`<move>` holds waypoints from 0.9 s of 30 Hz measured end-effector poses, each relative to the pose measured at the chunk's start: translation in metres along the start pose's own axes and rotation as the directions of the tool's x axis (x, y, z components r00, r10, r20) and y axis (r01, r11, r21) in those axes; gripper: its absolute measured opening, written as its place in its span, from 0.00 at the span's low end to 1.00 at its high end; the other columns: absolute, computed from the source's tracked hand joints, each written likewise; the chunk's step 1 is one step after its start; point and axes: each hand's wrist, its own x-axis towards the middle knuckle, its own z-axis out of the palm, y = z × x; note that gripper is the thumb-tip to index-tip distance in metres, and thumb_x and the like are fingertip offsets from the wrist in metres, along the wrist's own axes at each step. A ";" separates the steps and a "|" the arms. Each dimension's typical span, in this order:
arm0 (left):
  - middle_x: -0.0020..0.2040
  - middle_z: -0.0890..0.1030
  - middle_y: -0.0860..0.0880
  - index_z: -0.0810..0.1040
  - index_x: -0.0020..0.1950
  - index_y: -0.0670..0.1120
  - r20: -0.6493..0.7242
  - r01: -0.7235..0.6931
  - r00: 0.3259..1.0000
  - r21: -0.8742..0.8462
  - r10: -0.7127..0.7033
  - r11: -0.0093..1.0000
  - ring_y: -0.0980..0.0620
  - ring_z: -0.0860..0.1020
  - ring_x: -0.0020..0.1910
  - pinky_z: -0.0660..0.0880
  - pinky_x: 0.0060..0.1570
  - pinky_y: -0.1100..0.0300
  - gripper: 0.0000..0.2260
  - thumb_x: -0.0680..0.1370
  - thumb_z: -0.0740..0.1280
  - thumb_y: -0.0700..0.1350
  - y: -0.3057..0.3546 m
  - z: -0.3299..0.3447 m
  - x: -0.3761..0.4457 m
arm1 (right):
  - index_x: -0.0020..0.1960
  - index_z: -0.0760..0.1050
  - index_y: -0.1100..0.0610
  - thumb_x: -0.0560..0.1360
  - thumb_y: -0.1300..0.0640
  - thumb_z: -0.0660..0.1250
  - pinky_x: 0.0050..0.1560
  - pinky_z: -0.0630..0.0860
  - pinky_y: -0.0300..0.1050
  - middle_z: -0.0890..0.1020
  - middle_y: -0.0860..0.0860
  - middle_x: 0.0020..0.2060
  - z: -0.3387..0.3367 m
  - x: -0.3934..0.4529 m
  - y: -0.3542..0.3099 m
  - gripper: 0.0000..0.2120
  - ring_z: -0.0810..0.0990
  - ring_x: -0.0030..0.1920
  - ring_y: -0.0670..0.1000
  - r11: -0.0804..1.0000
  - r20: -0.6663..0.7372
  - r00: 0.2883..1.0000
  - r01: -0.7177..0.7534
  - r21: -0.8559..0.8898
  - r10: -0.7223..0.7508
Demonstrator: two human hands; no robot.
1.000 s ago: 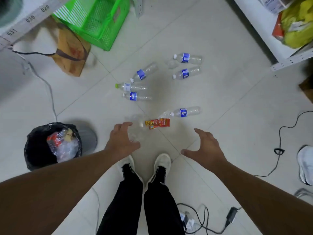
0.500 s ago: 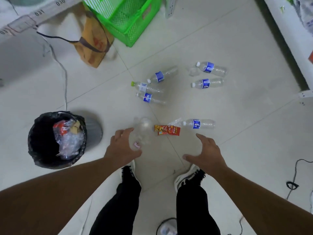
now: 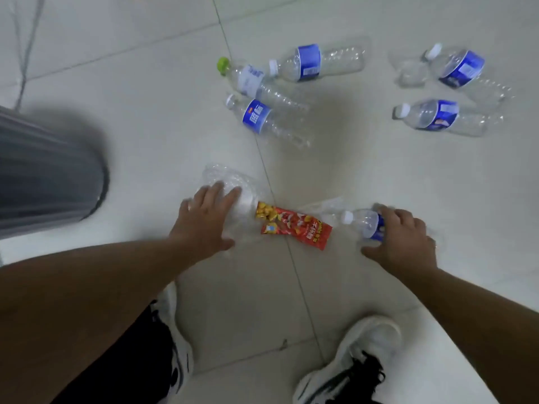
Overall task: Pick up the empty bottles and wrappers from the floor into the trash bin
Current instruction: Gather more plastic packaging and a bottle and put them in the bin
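Hands lowered | left hand (image 3: 207,220) spread on clear wrapper (image 3: 230,185) | right hand (image 3: 402,237) cupping bottle (image 3: 361,221)

indoor room, type unclear | pale tiled floor (image 3: 379,176) | littered bottles (image 3: 274,123)

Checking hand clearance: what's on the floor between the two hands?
Head view: a red snack wrapper lies between the left hand and right hand, with a scrap of clear plastic beside it.

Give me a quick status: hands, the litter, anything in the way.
Left hand flat on clear crumpled plastic, not closed. Right hand closing on blue-label bottle. Red snack wrapper between them, untouched; five bottles beyond. Bin at left, path clear.
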 end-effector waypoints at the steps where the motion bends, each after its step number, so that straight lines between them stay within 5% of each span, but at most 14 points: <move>1: 0.82 0.59 0.44 0.49 0.86 0.57 -0.016 -0.009 1.000 0.033 0.010 0.999 0.38 0.63 0.77 0.72 0.67 0.39 0.56 0.67 0.78 0.68 0.001 0.010 0.006 | 0.76 0.68 0.47 0.66 0.40 0.80 0.65 0.73 0.67 0.75 0.56 0.70 0.016 0.009 0.005 0.43 0.75 0.68 0.65 0.999 -0.027 1.000 0.005 -0.032 -0.005; 3: 0.74 0.69 0.43 0.55 0.85 0.54 -0.026 -0.087 0.996 0.053 0.089 0.995 0.39 0.73 0.67 0.79 0.58 0.41 0.47 0.72 0.75 0.64 0.000 0.023 0.013 | 0.70 0.71 0.52 0.68 0.43 0.79 0.61 0.75 0.68 0.78 0.61 0.62 0.038 0.018 0.014 0.35 0.79 0.59 0.68 1.000 -0.095 0.995 0.010 -0.028 -0.013; 6: 0.71 0.74 0.44 0.67 0.79 0.51 0.035 -0.202 0.978 -0.101 0.207 0.974 0.38 0.77 0.65 0.78 0.59 0.42 0.26 0.81 0.66 0.45 -0.002 0.013 0.005 | 0.64 0.71 0.54 0.69 0.46 0.78 0.49 0.78 0.61 0.79 0.60 0.54 0.033 0.004 0.017 0.29 0.79 0.51 0.67 0.998 -0.087 0.996 0.018 0.056 -0.013; 9: 0.57 0.75 0.43 0.77 0.62 0.45 -0.030 -0.115 0.993 -0.083 0.112 0.990 0.37 0.77 0.54 0.79 0.49 0.41 0.12 0.79 0.68 0.42 -0.004 -0.024 -0.020 | 0.59 0.70 0.53 0.67 0.45 0.78 0.49 0.79 0.60 0.76 0.56 0.50 -0.005 -0.030 0.008 0.27 0.78 0.51 0.64 0.980 -0.029 0.997 -0.072 0.184 0.078; 13: 0.48 0.73 0.42 0.77 0.50 0.41 -0.058 0.029 0.998 -0.073 -0.033 0.997 0.36 0.76 0.45 0.77 0.41 0.43 0.11 0.73 0.75 0.41 0.001 -0.089 -0.065 | 0.58 0.70 0.53 0.67 0.47 0.77 0.51 0.80 0.62 0.74 0.54 0.49 -0.061 -0.090 0.002 0.26 0.77 0.51 0.63 0.956 0.025 0.993 -0.117 0.270 0.115; 16: 0.48 0.73 0.41 0.75 0.52 0.41 -0.121 0.126 0.982 -0.143 -0.144 0.982 0.35 0.76 0.44 0.75 0.41 0.44 0.07 0.77 0.67 0.42 0.008 -0.137 -0.099 | 0.58 0.69 0.51 0.67 0.47 0.76 0.51 0.80 0.61 0.74 0.53 0.48 -0.101 -0.134 0.006 0.25 0.77 0.50 0.62 0.951 0.042 0.994 -0.109 0.291 0.101; 22: 0.46 0.71 0.47 0.73 0.53 0.46 -0.119 0.183 0.970 -0.209 -0.211 0.961 0.43 0.72 0.41 0.69 0.41 0.52 0.11 0.77 0.68 0.52 0.033 -0.210 -0.164 | 0.60 0.69 0.51 0.69 0.41 0.76 0.50 0.82 0.56 0.75 0.52 0.50 -0.177 -0.196 0.019 0.28 0.78 0.50 0.58 0.990 0.074 0.995 0.051 0.128 -0.061; 27: 0.46 0.70 0.49 0.70 0.49 0.50 -0.127 0.214 0.959 -0.262 -0.254 0.941 0.43 0.74 0.45 0.73 0.43 0.50 0.13 0.75 0.69 0.57 0.070 -0.250 -0.200 | 0.58 0.67 0.50 0.68 0.42 0.76 0.52 0.81 0.57 0.74 0.51 0.49 -0.240 -0.218 0.034 0.26 0.78 0.50 0.58 0.976 0.080 0.994 0.054 0.212 -0.072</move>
